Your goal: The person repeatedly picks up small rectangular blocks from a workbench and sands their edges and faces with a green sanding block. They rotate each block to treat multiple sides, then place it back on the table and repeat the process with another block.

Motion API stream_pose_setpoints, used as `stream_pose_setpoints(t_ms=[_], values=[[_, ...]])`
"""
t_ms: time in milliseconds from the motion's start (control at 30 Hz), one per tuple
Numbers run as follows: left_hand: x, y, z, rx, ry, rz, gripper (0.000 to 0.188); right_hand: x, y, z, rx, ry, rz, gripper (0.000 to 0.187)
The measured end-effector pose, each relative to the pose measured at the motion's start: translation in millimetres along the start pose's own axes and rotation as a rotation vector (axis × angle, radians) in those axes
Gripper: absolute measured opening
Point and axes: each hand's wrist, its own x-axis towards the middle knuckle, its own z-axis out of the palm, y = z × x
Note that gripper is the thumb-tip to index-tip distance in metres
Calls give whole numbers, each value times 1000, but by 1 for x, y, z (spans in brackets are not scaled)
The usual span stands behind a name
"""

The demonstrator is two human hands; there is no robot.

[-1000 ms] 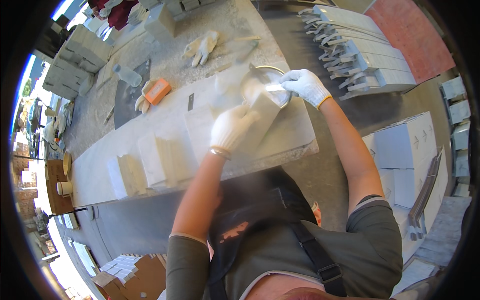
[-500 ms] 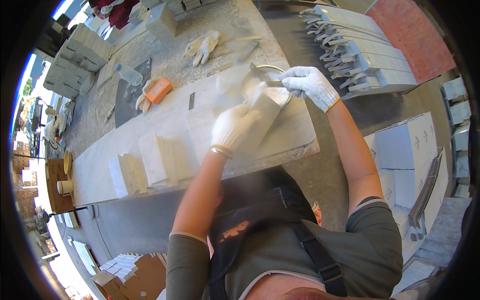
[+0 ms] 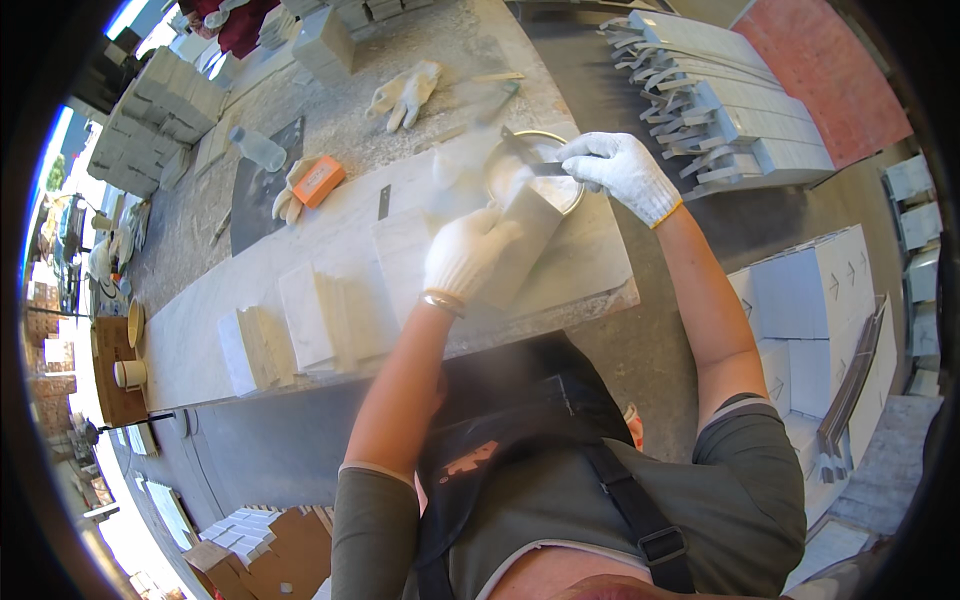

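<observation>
My left hand [image 3: 466, 255], in a white knit glove, is closed on the edge of a flat grey stone tile [image 3: 532, 232]. The tile is tilted, and its far corner reaches over a round tin [image 3: 571, 207] of white paste. In my right hand [image 3: 618, 172], also gloved, the fingers pinch a putty knife [image 3: 551, 169]. Its dark blade extends left over the tin, close to the tile's far edge. Another dark flat blade [image 3: 519, 147] leans at the tin's far rim. A pale haze blurs part of the view around my left hand.
Left of my left hand, pale tile stacks [image 3: 308, 315] stand on the worktable [image 3: 205, 345]. Farther back lie an orange block [image 3: 318, 181], a clear bottle [image 3: 257, 149] and spare gloves [image 3: 405, 95]. Slabs with straps [image 3: 735, 100] stand at far right, white boxes [image 3: 800, 300] nearer.
The putty knife has shifted slightly over the tin, and its blade now shows more plainly. My left hand and the tile have hardly moved.
</observation>
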Motion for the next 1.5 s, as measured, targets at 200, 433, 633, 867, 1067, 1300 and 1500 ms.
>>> stream_pose_setpoints(t_ms=[200, 433, 633, 867, 1067, 1300, 1500], values=[[1, 0, -1, 12, -8, -14, 43, -5, -3, 1, -63, -6, -65, 21], [0, 0, -1, 35, -4, 8, 43, -8, 0, -5, -228, 77, -182, 21], [9, -18, 8, -2, 8, 55, 44, 0, 29, -10, -380, 132, -113, 24], [9, -12, 1, -60, -21, 14, 47, 16, 50, 6, -390, 43, -63, 24], [12, -12, 0, -121, -99, -42, 51, 16, 40, 3, -12, 5, 139, 22], [27, -33, 7, 73, -38, 275, 32, 1, 15, -1, 60, 27, 94, 22], [32, -35, 4, 126, -140, 354, 40, -3, 14, 8, -71, -39, -68, 26]])
